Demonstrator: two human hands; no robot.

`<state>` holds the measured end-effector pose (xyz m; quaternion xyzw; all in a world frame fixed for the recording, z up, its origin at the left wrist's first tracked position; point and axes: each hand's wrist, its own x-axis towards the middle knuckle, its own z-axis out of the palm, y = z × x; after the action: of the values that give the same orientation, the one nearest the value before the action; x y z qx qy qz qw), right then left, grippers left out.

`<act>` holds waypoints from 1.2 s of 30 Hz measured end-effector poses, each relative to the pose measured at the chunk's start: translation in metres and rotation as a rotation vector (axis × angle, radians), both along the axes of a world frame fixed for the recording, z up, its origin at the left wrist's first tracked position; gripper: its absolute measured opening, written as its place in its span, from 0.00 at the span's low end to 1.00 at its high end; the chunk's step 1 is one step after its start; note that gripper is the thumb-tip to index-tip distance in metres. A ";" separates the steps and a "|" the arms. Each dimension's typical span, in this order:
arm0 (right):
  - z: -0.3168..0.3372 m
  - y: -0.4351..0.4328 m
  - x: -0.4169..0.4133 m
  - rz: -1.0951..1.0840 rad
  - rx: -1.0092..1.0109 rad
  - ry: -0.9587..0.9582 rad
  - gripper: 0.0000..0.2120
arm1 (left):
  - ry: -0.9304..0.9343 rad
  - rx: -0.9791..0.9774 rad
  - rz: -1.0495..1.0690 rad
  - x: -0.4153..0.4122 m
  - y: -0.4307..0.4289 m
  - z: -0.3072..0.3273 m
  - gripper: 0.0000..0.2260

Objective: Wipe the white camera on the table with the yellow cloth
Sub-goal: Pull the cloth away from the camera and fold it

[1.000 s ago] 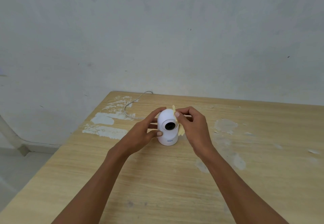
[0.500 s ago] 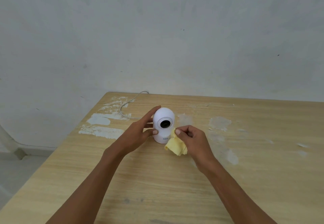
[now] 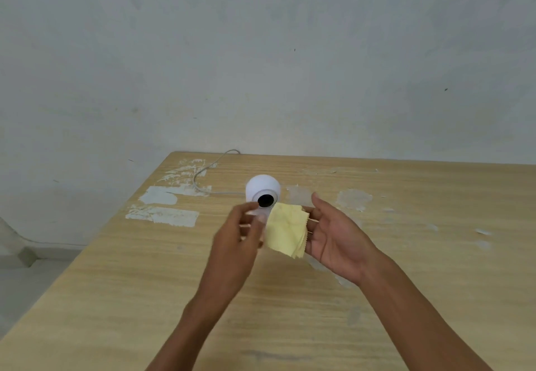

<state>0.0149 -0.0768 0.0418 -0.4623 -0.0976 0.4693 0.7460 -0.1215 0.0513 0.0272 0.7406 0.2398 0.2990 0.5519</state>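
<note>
The white camera (image 3: 262, 189) stands upright on the wooden table (image 3: 139, 289), its dark lens facing me. Just in front of it and raised off the table is the folded yellow cloth (image 3: 287, 230). The cloth rests across the fingers of my right hand (image 3: 333, 240), which is palm up with the thumb raised. My left hand (image 3: 236, 235) is blurred; its thumb and fingertips pinch the cloth's left edge. It hides the camera's base. Neither hand touches the camera.
A white cable (image 3: 201, 175) runs from behind the camera over the table's far edge. White paint patches (image 3: 162, 215) mark the tabletop on the left. The table's left edge drops to the floor. A grey wall stands right behind the table.
My left hand has let go of the camera and come to the cloth. My right hand has turned palm up and pulled the cloth back from the camera, now spread flatter.
</note>
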 end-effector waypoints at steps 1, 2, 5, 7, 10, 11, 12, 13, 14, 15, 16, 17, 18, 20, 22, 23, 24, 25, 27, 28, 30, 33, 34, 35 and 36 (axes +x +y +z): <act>0.001 -0.002 0.000 0.017 0.005 -0.012 0.24 | 0.040 -0.114 -0.074 0.001 -0.005 0.001 0.10; 0.002 -0.006 -0.001 0.033 0.014 -0.029 0.24 | 0.053 -0.222 -0.139 0.003 -0.009 0.001 0.12; 0.002 -0.019 0.000 0.056 0.032 -0.138 0.19 | 0.063 -0.360 -0.260 0.011 -0.012 -0.002 0.12; -0.001 -0.029 0.005 0.010 0.018 -0.192 0.16 | 0.054 -0.386 -0.260 0.018 -0.014 -0.005 0.11; -0.005 -0.043 0.012 -0.084 -0.084 -0.285 0.14 | 0.045 -0.434 -0.230 0.031 -0.023 -0.011 0.10; -0.006 -0.048 0.013 -0.106 -0.135 -0.334 0.13 | 0.049 -0.456 -0.232 0.035 -0.027 -0.012 0.10; -0.007 -0.052 0.015 -0.133 -0.187 -0.387 0.11 | 0.056 -0.474 -0.242 0.040 -0.032 -0.014 0.10; -0.009 -0.057 0.017 -0.172 -0.240 -0.441 0.09 | 0.068 -0.486 -0.257 0.044 -0.036 -0.017 0.10; -0.012 -0.061 0.020 -0.213 -0.288 -0.501 0.08 | 0.080 -0.494 -0.271 0.049 -0.041 -0.019 0.10; -0.015 -0.065 0.024 -0.246 -0.332 -0.562 0.06 | 0.098 -0.492 -0.279 0.055 -0.045 -0.021 0.10; -0.018 -0.069 0.028 -0.267 -0.368 -0.615 0.04 | 0.116 -0.480 -0.282 0.060 -0.049 -0.024 0.10; -0.021 -0.072 0.033 -0.276 -0.396 -0.654 0.03 | 0.137 -0.454 -0.281 0.066 -0.053 -0.026 0.09; -0.025 -0.075 0.040 -0.278 -0.417 -0.680 0.02 | 0.153 -0.424 -0.280 0.071 -0.056 -0.029 0.08; -0.031 -0.079 0.052 -0.285 -0.456 -0.711 0.02 | 0.183 -0.350 -0.272 0.081 -0.059 -0.033 0.07; -0.036 -0.079 0.064 -0.290 -0.499 -0.742 0.03 | 0.200 -0.272 -0.256 0.091 -0.060 -0.036 0.07; -0.037 -0.077 0.071 -0.295 -0.525 -0.767 0.04 | 0.212 -0.236 -0.242 0.096 -0.060 -0.036 0.07; -0.039 -0.075 0.077 -0.301 -0.553 -0.798 0.04 | 0.222 -0.202 -0.232 0.101 -0.060 -0.037 0.08; -0.040 -0.071 0.084 -0.307 -0.583 -0.828 0.05 | 0.237 -0.165 -0.218 0.106 -0.059 -0.036 0.08; -0.040 -0.065 0.095 -0.315 -0.635 -0.878 0.07 | 0.261 -0.071 -0.209 0.114 -0.059 -0.036 0.11; -0.041 -0.062 0.099 -0.314 -0.650 -0.894 0.08 | 0.275 -0.017 -0.204 0.117 -0.058 -0.036 0.12; -0.043 -0.058 0.104 -0.315 -0.671 -0.917 0.11 | 0.307 0.087 -0.198 0.124 -0.059 -0.037 0.13; -0.046 -0.056 0.106 -0.309 -0.702 -0.961 0.14 | 0.370 0.259 -0.180 0.129 -0.059 -0.038 0.02; -0.048 -0.056 0.107 -0.299 -0.705 -0.976 0.14 | 0.379 0.286 -0.182 0.132 -0.057 -0.041 0.01; -0.048 -0.057 0.106 -0.293 -0.715 -0.983 0.14 | 0.394 0.318 -0.177 0.132 -0.056 -0.042 0.03; -0.049 -0.057 0.106 -0.293 -0.715 -0.986 0.14 | 0.392 0.326 -0.180 0.133 -0.055 -0.044 0.07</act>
<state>0.1211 -0.1341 -0.0074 -0.8540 -0.2028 0.0972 0.4692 0.0117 -0.0035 -0.0172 0.8819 0.2240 0.1341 0.3926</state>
